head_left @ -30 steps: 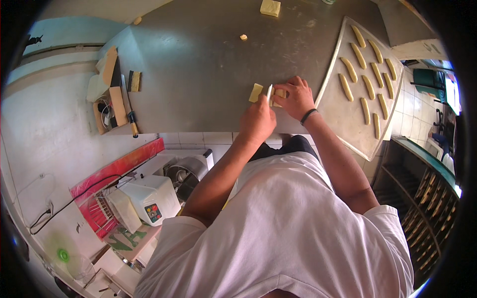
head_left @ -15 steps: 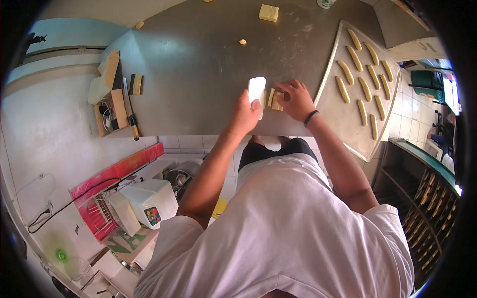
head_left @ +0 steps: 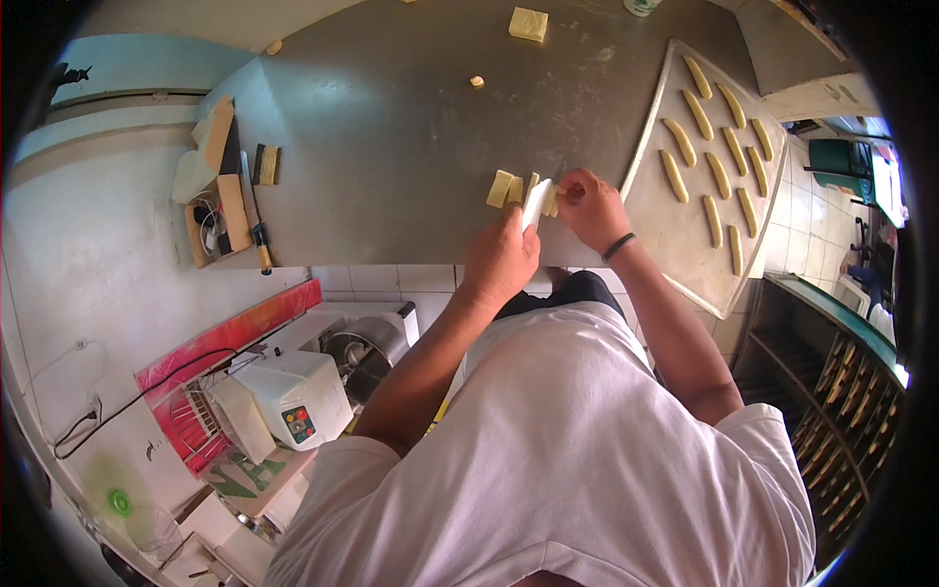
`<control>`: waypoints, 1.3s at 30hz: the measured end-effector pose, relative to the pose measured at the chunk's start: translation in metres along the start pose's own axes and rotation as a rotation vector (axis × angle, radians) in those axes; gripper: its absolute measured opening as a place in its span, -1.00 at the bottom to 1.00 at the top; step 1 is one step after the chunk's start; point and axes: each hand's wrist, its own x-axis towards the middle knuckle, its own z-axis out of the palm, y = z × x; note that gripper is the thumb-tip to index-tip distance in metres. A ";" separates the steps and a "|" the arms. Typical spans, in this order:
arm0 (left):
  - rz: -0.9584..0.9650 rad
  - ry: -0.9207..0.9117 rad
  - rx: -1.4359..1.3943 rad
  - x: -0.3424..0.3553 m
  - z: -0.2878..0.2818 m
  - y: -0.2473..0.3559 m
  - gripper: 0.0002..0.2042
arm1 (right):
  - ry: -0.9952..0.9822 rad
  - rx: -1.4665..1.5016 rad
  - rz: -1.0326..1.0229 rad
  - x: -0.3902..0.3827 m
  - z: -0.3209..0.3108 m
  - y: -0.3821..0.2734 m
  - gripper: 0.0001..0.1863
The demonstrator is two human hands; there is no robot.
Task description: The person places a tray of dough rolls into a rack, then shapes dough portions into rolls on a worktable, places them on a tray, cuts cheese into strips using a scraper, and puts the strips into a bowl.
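Smooth grey metal-looking worktop (head_left: 421, 147) at twelve o'clock — softly glossy, smooth white plastic-looking scraper (head_left: 536, 203) at one, matt dough strips (head_left: 675, 176) on dull tray (head_left: 675, 235) at two, cardboard box (head_left: 234, 210) at ten, soft matt cloth shirt (head_left: 528, 460) at six

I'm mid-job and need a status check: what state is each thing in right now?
Left hand: closed around the scraper
Right hand: fingers bent at the yellow pieces, grip unclear
Scraper: held tilted
Yellow pieces: cut apart, some partly hidden
Yellow block: lying apart from the pieces
Tray: loaded
Dough sticks: shaped, laid out
Cardboard box: open
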 end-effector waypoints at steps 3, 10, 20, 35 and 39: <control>-0.021 0.014 0.010 -0.005 0.008 -0.002 -0.81 | 0.179 -0.063 0.004 -0.003 -0.007 0.003 -0.81; -0.037 0.064 -0.042 -0.002 0.009 -0.006 -0.82 | 0.088 0.089 -0.009 0.004 -0.032 -0.004 -0.81; -0.105 0.149 -0.104 -0.008 -0.006 -0.036 -0.79 | 0.094 0.559 0.093 0.019 -0.027 0.016 -0.81; -0.325 0.440 -0.056 -0.043 -0.058 -0.087 -0.82 | -0.270 0.158 -0.200 0.059 0.077 -0.081 -0.75; -0.315 0.391 0.015 -0.020 -0.058 -0.080 -0.82 | -0.181 -0.352 -0.452 0.101 0.094 -0.056 -0.73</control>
